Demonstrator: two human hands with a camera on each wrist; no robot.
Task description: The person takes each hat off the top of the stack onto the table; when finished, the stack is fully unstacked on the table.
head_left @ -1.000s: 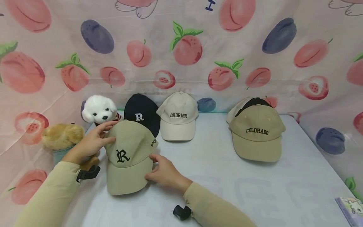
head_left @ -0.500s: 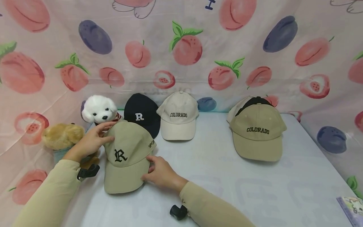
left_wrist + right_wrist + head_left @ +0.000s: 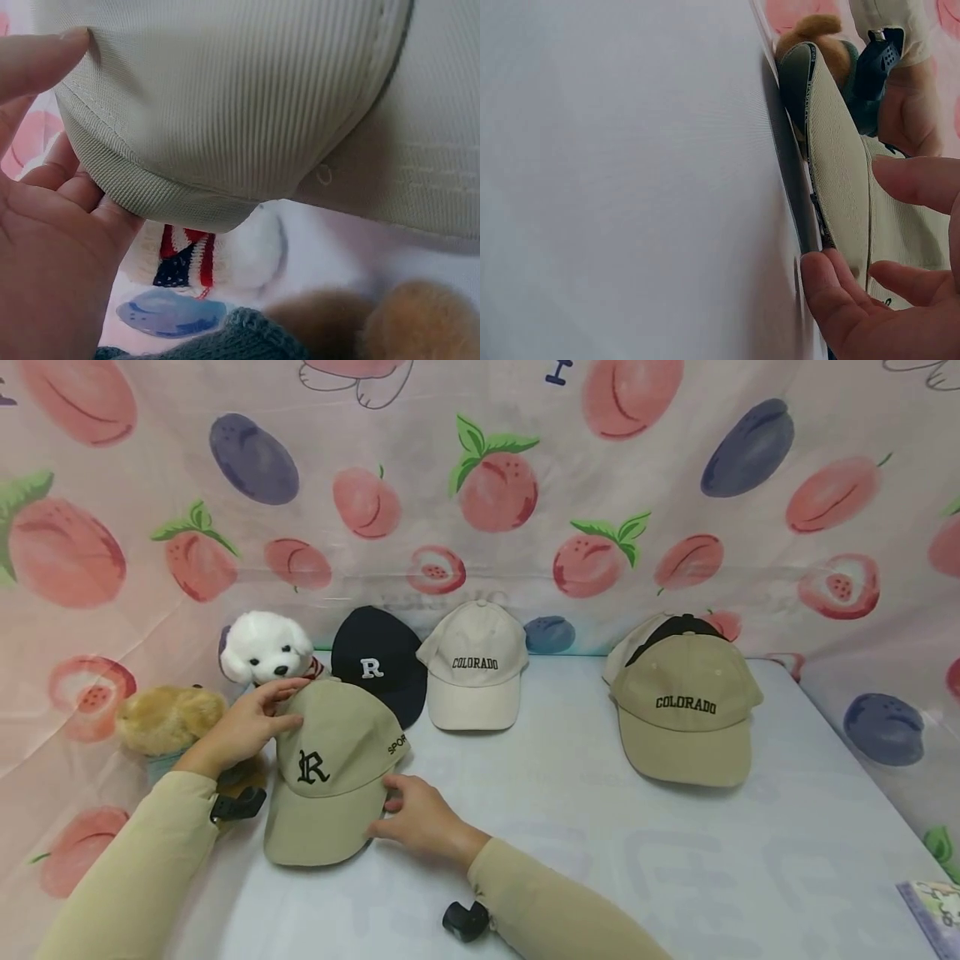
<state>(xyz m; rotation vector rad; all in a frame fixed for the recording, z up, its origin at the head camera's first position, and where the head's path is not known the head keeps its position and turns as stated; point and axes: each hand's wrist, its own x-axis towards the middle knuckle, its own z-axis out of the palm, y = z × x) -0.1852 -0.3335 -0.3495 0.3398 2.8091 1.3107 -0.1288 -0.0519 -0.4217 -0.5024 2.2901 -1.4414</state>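
Observation:
A khaki baseball cap (image 3: pixel 345 760) with a black letter R stands at the front left, its brim toward me and angled to the left. My left hand (image 3: pixel 243 727) grips the left side of its crown. In the left wrist view the thumb presses the cloth (image 3: pixel 202 97) from outside, while the other fingers lie under the edge. At the right side of the brim, my right hand (image 3: pixel 427 822) pinches the cap. The right wrist view has its fingertips (image 3: pixel 821 270) at the brim's edge, low over the white table (image 3: pixel 630 180).
Behind the held cap stand a black cap (image 3: pixel 375 643) and an off-white cap (image 3: pixel 474 693). Another khaki cap (image 3: pixel 686 752) overlaps more caps at the right. A white plush dog (image 3: pixel 258 643) and a brown plush toy (image 3: pixel 168 718) sit at the left. A small booklet (image 3: pixel 933 910) lies far right.
The held cap's brim has swung a little to the left, and my right hand has moved left with it. My left hand keeps its grip at nearly the same spot.

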